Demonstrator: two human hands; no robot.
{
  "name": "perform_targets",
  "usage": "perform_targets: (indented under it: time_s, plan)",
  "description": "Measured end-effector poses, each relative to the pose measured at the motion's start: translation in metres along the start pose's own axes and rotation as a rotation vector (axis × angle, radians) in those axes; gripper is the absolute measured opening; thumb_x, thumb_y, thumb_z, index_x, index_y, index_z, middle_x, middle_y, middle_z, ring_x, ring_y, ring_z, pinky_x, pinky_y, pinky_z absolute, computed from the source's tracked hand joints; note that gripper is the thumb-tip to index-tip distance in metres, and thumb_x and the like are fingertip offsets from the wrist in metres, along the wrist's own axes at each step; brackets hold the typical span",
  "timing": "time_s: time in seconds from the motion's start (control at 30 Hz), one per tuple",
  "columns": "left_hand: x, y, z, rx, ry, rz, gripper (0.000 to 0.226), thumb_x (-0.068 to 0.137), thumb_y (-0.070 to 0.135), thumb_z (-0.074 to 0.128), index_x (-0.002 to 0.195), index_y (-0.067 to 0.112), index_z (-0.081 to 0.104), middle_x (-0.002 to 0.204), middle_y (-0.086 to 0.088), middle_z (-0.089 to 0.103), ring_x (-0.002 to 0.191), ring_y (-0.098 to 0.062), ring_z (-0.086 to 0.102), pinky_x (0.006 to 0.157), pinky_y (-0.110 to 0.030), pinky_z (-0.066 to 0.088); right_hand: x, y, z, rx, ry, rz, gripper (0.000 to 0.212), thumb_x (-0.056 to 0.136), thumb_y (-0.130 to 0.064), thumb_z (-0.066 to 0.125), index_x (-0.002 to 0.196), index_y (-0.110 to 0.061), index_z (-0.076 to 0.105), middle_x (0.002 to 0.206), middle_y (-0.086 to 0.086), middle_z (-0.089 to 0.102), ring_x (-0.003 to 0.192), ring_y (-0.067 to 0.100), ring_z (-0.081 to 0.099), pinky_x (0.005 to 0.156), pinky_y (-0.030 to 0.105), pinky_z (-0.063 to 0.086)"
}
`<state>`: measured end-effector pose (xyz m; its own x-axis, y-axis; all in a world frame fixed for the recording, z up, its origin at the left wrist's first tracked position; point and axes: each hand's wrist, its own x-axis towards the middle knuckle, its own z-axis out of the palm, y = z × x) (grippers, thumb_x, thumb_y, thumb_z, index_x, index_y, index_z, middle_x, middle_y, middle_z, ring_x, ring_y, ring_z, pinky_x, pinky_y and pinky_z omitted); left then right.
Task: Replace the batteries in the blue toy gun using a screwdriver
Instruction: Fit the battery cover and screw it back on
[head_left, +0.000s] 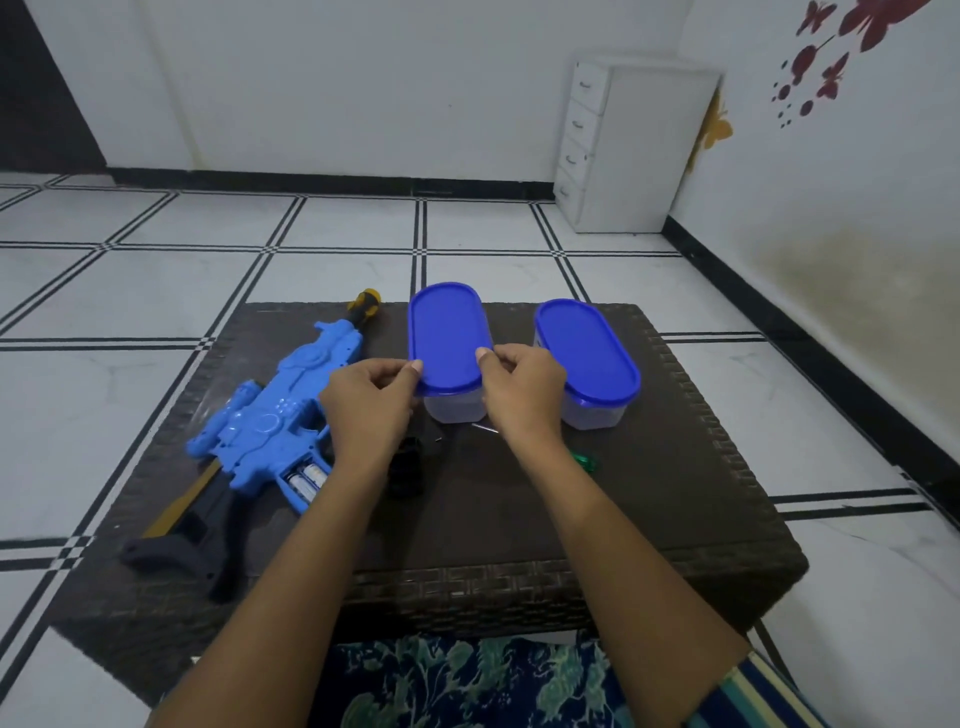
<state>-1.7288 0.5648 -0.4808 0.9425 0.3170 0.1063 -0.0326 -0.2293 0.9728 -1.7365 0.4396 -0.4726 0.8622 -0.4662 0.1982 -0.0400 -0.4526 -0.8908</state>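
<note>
The blue toy gun (270, 415) lies on the left of the dark woven table (597, 519), its battery bay open with batteries (306, 480) showing inside. A clear container with a blue lid (448, 338) stands at the table's middle. My left hand (371, 402) pinches the lid's left near edge, and my right hand (524, 389) pinches its right near edge. A black cover piece (408, 467) lies below my left wrist. The screwdriver's metal shaft (485, 427) and green handle (584, 460) show on either side of my right forearm.
A second clear container with a blue lid (587, 358) stands just right of my right hand. A white drawer unit (628, 145) is against the far wall. White tiled floor surrounds the low table.
</note>
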Motion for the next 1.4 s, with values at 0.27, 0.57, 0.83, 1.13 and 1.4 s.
perform_targets:
  time_s: [0.27,0.57,0.83,1.13,1.4]
  plan:
    - [0.0,0.003,0.005,-0.03,0.019,-0.041,0.016,0.085,0.027,0.07,0.093,0.015,0.075,0.073,0.001,0.072,0.07,-0.013,0.068,0.071,-0.035,0.06,0.004,0.006,0.006,-0.05,0.04,0.009,0.035,0.096,-0.022,0.057,0.064,-0.007,0.059,0.065,0.008,0.056,0.069,0.017,0.054,0.062,0.027,0.042]
    - [0.0,0.0,0.009,-0.015,-0.013,-0.07,0.016,0.082,0.032,0.072,0.09,0.018,0.075,0.075,-0.002,0.072,0.072,-0.018,0.069,0.07,-0.043,0.061,0.003,0.008,-0.003,-0.079,0.066,0.015,0.021,0.095,-0.014,0.058,0.082,-0.004,0.071,0.071,0.009,0.068,0.068,0.022,0.067,0.069,0.037,0.06]
    - [0.001,0.003,0.012,-0.023,-0.044,-0.24,0.015,0.087,0.027,0.068,0.076,0.017,0.068,0.071,-0.006,0.071,0.064,-0.017,0.07,0.068,-0.039,0.061,0.001,0.012,0.003,0.014,0.016,0.105,0.008,0.092,-0.023,0.066,0.087,-0.02,0.059,0.072,-0.001,0.067,0.066,0.016,0.069,0.069,0.037,0.062]
    - [-0.004,0.002,0.02,-0.014,0.001,-0.18,0.011,0.078,0.022,0.069,0.078,0.012,0.065,0.074,-0.008,0.069,0.064,-0.019,0.069,0.058,-0.042,0.06,0.008,0.011,0.013,-0.001,0.038,0.169,0.008,0.092,-0.016,0.062,0.099,-0.016,0.057,0.108,0.005,0.061,0.091,0.016,0.063,0.065,0.017,0.048]
    - [0.013,0.003,0.021,0.269,-0.113,0.188,0.05,0.087,0.019,0.059,0.134,0.007,0.048,0.13,-0.01,0.056,0.115,-0.02,0.053,0.084,-0.02,0.035,0.016,0.013,0.012,-0.163,-0.102,-0.143,0.041,0.096,-0.012,0.05,0.136,-0.009,0.051,0.141,0.005,0.048,0.128,0.017,0.047,0.1,0.021,0.036]
